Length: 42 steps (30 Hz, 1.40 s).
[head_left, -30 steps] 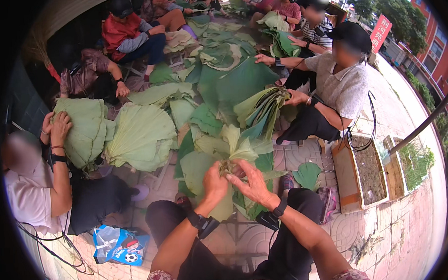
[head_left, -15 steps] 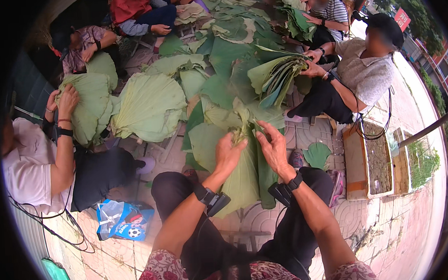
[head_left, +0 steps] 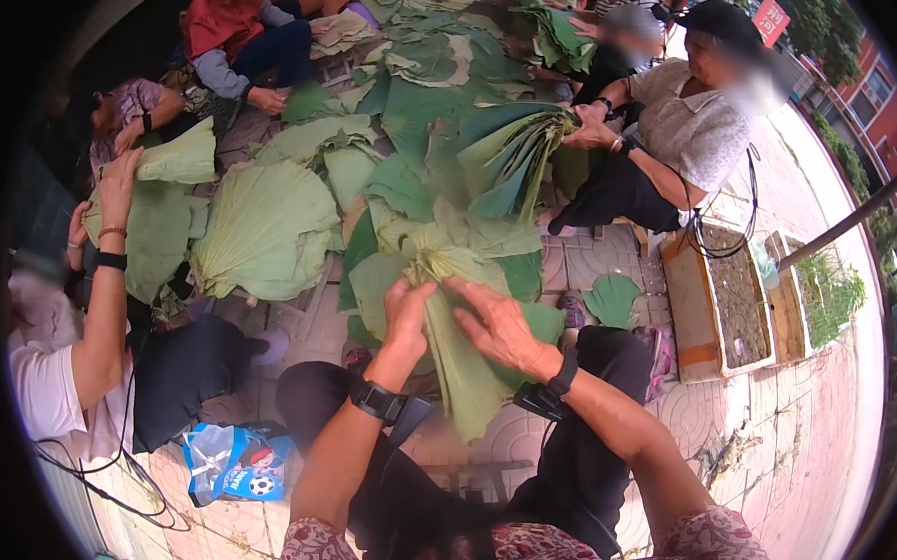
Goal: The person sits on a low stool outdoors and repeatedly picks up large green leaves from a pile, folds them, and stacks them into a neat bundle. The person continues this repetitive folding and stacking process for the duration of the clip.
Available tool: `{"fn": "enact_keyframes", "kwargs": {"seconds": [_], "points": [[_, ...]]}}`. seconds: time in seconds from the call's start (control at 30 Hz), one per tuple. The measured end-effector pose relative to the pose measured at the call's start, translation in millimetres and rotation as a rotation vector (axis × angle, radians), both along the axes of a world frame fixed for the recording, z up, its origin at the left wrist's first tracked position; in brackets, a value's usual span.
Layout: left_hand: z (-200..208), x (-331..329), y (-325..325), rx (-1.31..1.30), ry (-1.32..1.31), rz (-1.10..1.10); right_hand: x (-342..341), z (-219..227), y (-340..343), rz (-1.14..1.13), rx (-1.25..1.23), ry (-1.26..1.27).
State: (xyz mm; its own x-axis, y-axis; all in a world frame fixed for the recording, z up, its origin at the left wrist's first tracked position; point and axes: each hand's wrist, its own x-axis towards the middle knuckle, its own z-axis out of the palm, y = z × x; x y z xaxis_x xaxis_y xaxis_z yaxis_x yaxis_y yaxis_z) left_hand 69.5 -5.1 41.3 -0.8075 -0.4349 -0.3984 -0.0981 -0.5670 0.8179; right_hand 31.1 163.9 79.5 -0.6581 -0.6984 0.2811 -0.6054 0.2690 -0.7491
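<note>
A large pale green lotus leaf (head_left: 464, 369) hangs between my knees, its gathered centre lying over other leaves. My left hand (head_left: 407, 320) is closed on the leaf beside that gathered middle, its fingertips partly hidden. On the leaf's right side, my right hand (head_left: 503, 328) has its fingers stretched out and apart, with the fingertips touching the folded surface near the centre. Beneath and behind, more leaves (head_left: 372, 283) are spread in layers.
A broad leaf heap (head_left: 426, 111) runs away from me. On the right, a co-worker holds a leaf bundle (head_left: 523, 152); on the left, another lifts a leaf (head_left: 151, 233). A blue bag (head_left: 238, 464) lies at lower left. Soil-filled boxes (head_left: 720, 303) stand at right.
My right hand has moved left and inward over the leaf, near my left hand. The leaf's lower part looks narrower and more folded. The left co-worker has raised a leaf edge.
</note>
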Motion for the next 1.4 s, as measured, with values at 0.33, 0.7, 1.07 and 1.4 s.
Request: {"fn": "enact_keyframes", "kwargs": {"seconds": [0.33,0.7,1.07,1.4], "points": [[-49.6,-18.0,-0.4,0.010,-0.001,-0.136,-29.3,-44.1,0.9,-0.181,-0.099,0.084],[-39.2,-36.3,-9.9,0.264,-0.068,-0.264,-32.6,-53.2,-10.5,-0.217,-0.088,-0.075],[-100.4,-40.0,-31.2,-0.121,0.095,-0.358,-19.7,-51.1,10.7,-0.081,-0.225,-0.015],[-86.6,-29.9,-5.1,-0.678,0.202,-0.623,-15.4,-72.2,37.2,-0.131,-0.156,-0.025]]}}
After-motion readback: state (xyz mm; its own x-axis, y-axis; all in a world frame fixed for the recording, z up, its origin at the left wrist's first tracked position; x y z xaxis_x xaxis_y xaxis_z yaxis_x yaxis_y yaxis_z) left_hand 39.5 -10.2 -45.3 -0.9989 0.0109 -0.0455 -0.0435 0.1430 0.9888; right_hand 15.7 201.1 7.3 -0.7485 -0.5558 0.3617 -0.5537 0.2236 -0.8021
